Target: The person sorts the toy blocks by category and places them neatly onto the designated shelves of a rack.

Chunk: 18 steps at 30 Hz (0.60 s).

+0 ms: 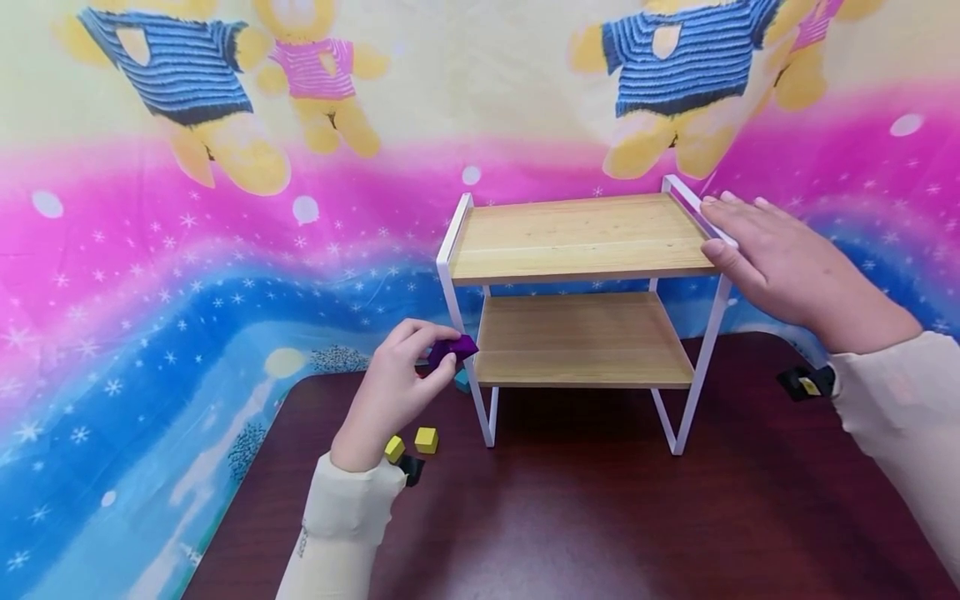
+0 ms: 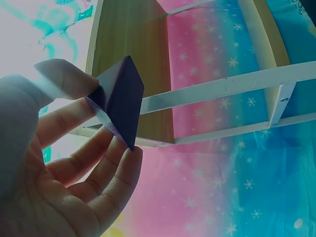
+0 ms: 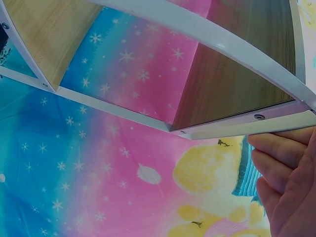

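A small purple block (image 1: 463,347) with slanted faces is pinched between the thumb and fingers of my left hand (image 1: 386,392), beside the front left leg of a two-tier shelf. In the left wrist view the block (image 2: 126,101) shows a pointed top edge, its far side hidden by the fingers. The shelf (image 1: 585,237) has two wooden boards in a white metal frame and stands upright. My right hand (image 1: 806,271) lies with straight fingers over the top right rail. In the right wrist view, its fingertips (image 3: 276,148) are right at the frame.
Two yellow cubes (image 1: 427,440) sit on the dark table (image 1: 585,525) left of the shelf. A blue block (image 1: 462,381) stands behind the left leg, with a bit of red partly hidden by the left hand. A printed cloth (image 1: 225,308) hangs behind.
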### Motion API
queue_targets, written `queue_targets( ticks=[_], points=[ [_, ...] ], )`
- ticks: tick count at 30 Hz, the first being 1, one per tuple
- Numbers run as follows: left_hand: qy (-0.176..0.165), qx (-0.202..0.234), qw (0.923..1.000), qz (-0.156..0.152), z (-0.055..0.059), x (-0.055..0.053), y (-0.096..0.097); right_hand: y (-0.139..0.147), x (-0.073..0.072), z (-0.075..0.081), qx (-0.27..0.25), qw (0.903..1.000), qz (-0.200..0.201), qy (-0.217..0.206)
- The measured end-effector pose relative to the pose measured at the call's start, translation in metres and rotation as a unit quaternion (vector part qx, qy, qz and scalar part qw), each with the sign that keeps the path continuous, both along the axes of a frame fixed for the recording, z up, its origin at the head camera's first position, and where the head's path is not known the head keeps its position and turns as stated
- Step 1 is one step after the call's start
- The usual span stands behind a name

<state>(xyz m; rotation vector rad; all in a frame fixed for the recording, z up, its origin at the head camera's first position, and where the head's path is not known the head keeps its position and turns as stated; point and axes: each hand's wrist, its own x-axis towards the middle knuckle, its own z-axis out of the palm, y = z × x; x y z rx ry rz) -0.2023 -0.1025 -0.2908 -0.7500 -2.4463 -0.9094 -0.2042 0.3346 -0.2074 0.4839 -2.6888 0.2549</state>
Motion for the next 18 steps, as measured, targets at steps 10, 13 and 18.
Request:
queue_targets(
  ticks=[10, 13, 18],
  points=[
    [0.000, -0.004, 1.0000, -0.006, 0.002, 0.002, 0.005, -0.001, -0.001, 0.000, 0.001, 1.0000, -0.002, 0.002],
    [0.005, -0.008, 0.9999, -0.009, 0.003, 0.003, 0.007, -0.001, -0.001, 0.000, 0.004, 1.0000, -0.002, 0.002],
    [0.018, -0.012, 0.9997, -0.013, 0.005, 0.005, 0.011, -0.002, -0.002, 0.000, 0.007, 1.0000, -0.002, -0.001]
  ],
)
